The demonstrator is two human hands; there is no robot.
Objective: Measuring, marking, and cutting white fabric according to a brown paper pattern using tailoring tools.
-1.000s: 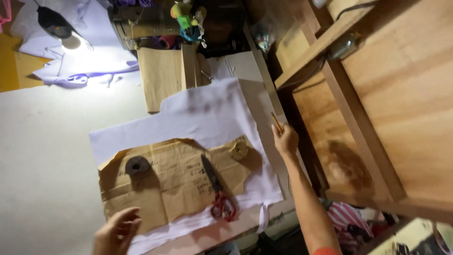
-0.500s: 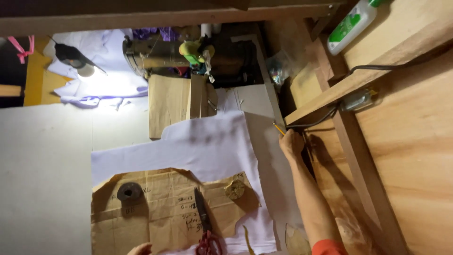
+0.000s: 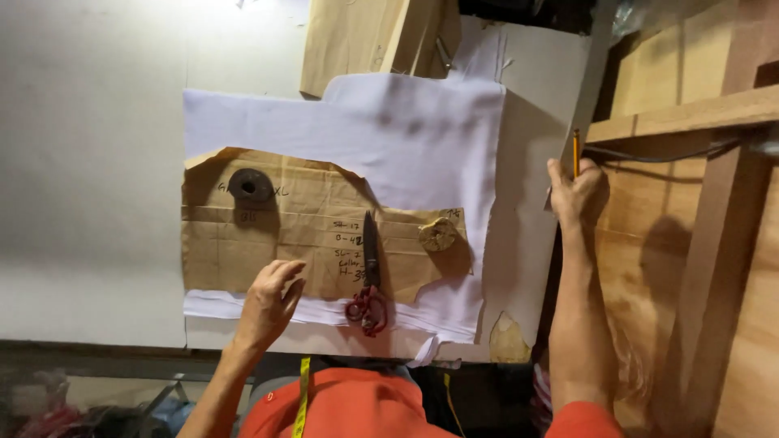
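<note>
A yellow pencil [image 3: 576,152] stands upright in the right hand [image 3: 578,193], whose fingers are closed round its lower end, at the right edge of the white table [image 3: 89,203] beside a wooden shelf frame [image 3: 690,118]. The left hand [image 3: 268,302] lies flat, fingers spread, on the near edge of a brown paper pattern [image 3: 300,243]. The pattern bears handwritten notes and lies on white cloth [image 3: 406,138], which shows beyond it on the far and right sides. A dark round weight [image 3: 250,186] holds its far left corner, a pale round weight [image 3: 438,234] its right end. Red-handled scissors [image 3: 369,280] lie between them, blades pointing away. More brown card [image 3: 357,36] is cut off at the far edge. The table's left part is bare.
</note>
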